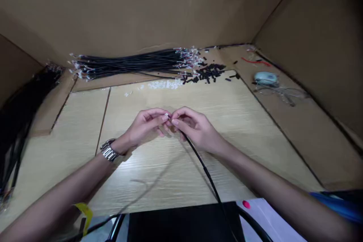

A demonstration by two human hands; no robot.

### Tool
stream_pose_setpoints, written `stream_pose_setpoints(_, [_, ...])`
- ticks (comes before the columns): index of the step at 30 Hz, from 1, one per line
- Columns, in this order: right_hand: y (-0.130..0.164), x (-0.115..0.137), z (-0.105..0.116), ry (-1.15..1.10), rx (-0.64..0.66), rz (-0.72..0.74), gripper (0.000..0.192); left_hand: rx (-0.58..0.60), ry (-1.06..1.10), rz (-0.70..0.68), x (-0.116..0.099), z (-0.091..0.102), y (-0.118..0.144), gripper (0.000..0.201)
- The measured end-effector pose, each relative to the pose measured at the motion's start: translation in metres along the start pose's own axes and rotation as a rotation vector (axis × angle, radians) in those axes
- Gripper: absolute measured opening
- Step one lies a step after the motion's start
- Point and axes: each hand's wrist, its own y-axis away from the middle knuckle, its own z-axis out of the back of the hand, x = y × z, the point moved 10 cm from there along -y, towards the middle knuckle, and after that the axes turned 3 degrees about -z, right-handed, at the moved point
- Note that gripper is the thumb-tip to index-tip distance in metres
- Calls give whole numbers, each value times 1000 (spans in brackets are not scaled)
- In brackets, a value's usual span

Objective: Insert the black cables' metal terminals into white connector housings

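Both hands meet over the middle of the light wooden tabletop (159, 174). My right hand (195, 126) pinches the end of a thin black cable (205, 172), which runs from the fingertips down toward me. My left hand (147, 124), a metal watch (109, 150) on its wrist, pinches the same cable end from the other side; a tiny pale piece shows between the fingertips. What that piece is cannot be made out.
A bundle of black cables (130, 64) lies at the back, next to a heap of small black parts (207, 73) and small white parts (164, 84). More black cables (19, 117) hang at left. A pale green device (266, 78) sits right. Cardboard walls (141, 7) surround the table.
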Motion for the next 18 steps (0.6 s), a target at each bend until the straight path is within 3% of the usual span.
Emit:
stream_pose_setpoints(6, [-1,-1,2,52,-28,35,16,41,-33,-10,0,-3,0,16])
stream_pose_setpoints(13, [4,22,13,294,-184,225,7,62,-76,-27,-2,-5,2,13])
stream_pose_setpoints(18, [5,27,14,384,-207,268,7,58,-86,-15,-1,-6,2,17])
